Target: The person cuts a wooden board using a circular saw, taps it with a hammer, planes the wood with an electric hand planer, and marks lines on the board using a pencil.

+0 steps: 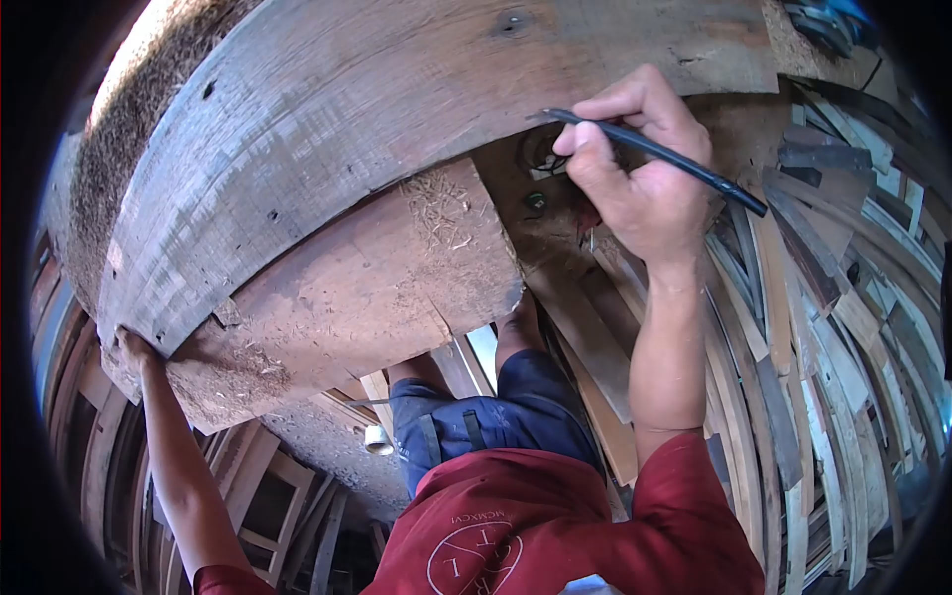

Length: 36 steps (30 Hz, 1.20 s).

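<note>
My right hand (645, 169) is closed around a slim black pencil (674, 159) held at a slant. Its pointed tip is at or just above the near edge of a wide, weathered wooden board (397, 109); contact cannot be made out. My left hand (137, 347) grips the board's near left corner, with most of its fingers hidden. Dark nail holes and worn grey patches mark the board. Beneath it lies a brown wooden panel (347, 288), strewn with shavings and sawdust.
Long wood strips (823, 377) are piled along the right side. More timber and a wooden frame (283, 496) lie at lower left. A small white cup-like container (378, 440) is on the floor by my legs. A power tool (821, 25), partly visible, sits at the top right.
</note>
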Each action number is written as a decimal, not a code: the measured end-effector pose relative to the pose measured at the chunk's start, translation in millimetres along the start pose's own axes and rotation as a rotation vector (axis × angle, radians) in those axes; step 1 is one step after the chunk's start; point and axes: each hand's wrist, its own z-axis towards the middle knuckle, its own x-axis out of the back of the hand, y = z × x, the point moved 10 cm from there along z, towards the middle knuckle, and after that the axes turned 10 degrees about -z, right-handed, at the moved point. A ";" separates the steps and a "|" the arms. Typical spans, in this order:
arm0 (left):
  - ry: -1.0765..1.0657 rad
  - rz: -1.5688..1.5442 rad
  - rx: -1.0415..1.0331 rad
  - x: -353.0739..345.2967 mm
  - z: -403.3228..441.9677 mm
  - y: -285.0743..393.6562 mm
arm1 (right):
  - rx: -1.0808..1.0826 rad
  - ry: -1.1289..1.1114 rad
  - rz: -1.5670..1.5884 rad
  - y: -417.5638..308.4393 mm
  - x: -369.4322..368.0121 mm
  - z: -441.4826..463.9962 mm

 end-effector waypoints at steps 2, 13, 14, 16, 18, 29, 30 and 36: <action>-0.016 -0.054 0.025 -3.0 7.0 -8.7 | -0.024 0.007 0.104 0.9 -3.3 1.7; 0.101 0.196 -0.125 12.4 8.3 6.0 | -0.013 -0.001 0.063 -3.2 -4.0 -1.0; 0.113 0.242 -0.131 13.4 4.4 11.1 | -0.007 0.007 0.048 -3.5 -4.6 -0.7; 0.124 0.266 -0.115 15.2 3.5 9.9 | 0.014 0.014 0.003 -4.3 -3.0 -0.9; 0.128 0.291 -0.125 15.3 11.2 6.9 | 0.035 0.023 -0.045 -4.4 1.3 -1.3; 0.119 0.228 -0.068 15.9 2.9 6.2 | -0.041 0.090 0.040 10.2 17.6 -14.5; 0.139 0.270 -0.107 17.5 0.6 10.6 | -0.086 0.074 0.007 9.6 17.6 -14.4; 0.029 0.205 -0.227 -1.8 56.2 -27.2 | -0.072 0.118 0.105 -9.9 3.3 -21.2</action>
